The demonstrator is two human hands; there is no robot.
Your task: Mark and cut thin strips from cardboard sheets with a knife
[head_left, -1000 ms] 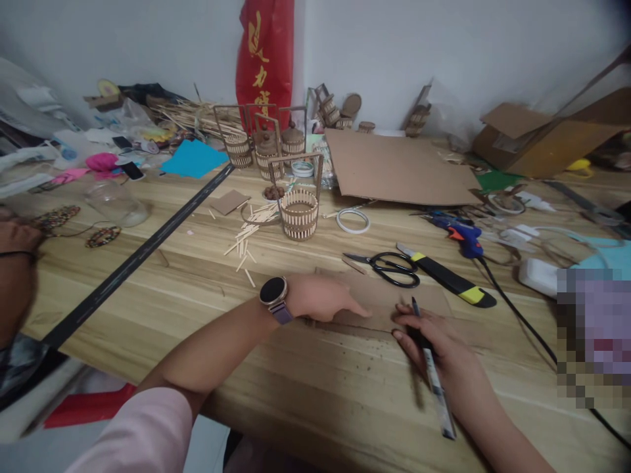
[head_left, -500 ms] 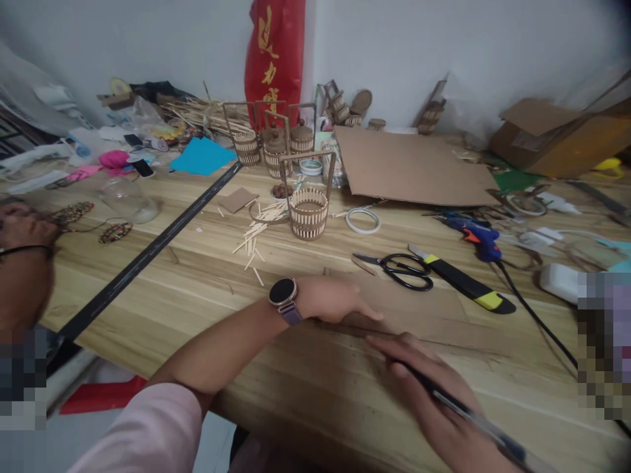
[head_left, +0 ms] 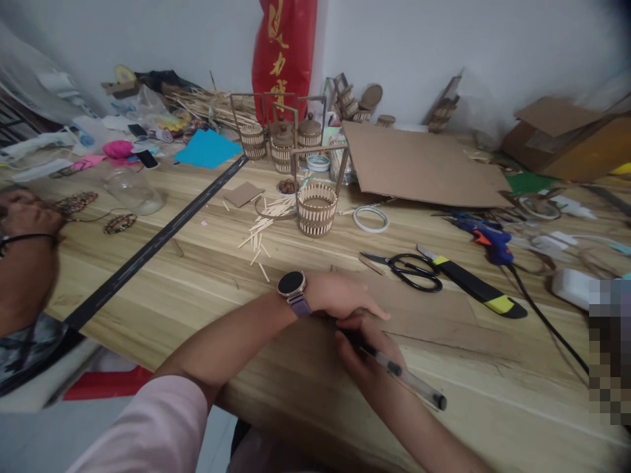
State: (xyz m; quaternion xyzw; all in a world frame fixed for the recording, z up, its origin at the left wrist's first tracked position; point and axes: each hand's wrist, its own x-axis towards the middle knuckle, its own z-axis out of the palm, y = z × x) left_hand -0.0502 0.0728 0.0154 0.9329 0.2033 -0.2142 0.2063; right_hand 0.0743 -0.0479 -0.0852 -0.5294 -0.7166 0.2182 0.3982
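My left hand (head_left: 342, 295), with a watch (head_left: 292, 284) on the wrist, lies flat on a piece of brown cardboard (head_left: 434, 303), one finger stretched to the right. Gripped in my right hand (head_left: 372, 351) is a pen (head_left: 411, 380) with a clear barrel, slanting down and left. Its tip is hidden beside my left hand, near the cardboard's front edge. Beyond the cardboard lie black-handled scissors (head_left: 417, 271) and a yellow-and-black utility knife (head_left: 480, 288). A small slatted basket with a tall handle (head_left: 317, 213) stands further back.
Loose wooden sticks (head_left: 261, 226) lie left of the basket, a white ring (head_left: 371, 219) to its right. A glue gun (head_left: 493, 242) trails its cord at right. A large cardboard sheet (head_left: 428, 167) is behind. Another person's hands (head_left: 29, 213) rest at far left.
My right hand has moved left with the pen, close against my left hand. The left hand stays on the cardboard. The view has shifted slightly.
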